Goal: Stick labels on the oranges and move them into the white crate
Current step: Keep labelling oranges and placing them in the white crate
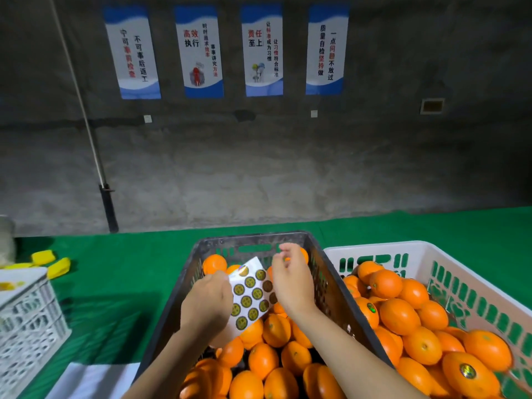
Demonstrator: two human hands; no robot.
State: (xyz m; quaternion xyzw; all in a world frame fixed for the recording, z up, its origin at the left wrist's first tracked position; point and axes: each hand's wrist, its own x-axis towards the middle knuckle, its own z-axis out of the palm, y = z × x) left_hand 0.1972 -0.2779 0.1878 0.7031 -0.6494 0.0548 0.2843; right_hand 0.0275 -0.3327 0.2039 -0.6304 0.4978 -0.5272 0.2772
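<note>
Along the bottom edge of the frame, unlabelled oranges (262, 359) fill the near end of a dark crate (253, 237). Above them, at lower centre, the left hand (205, 303) grips a sheet of labels (250, 295) by its left edge, fingers curled round it. Just right of the sheet, the right hand (293, 280) hangs over the dark crate with fingers bent and thumb close to forefinger; whether they pinch a label cannot be told. At lower right, just beside the dark crate, the white crate (374, 246) holds a heap of oranges, at least two showing round labels (467, 370). Both crates stand on a green tabletop (129, 269). At the left edge sit a white lattice crate (28, 321) and, beyond it, yellow pieces (57, 267). Farthest off, across the top of the frame, four posters (262, 50) hang on a grey wall (403, 168).
</note>
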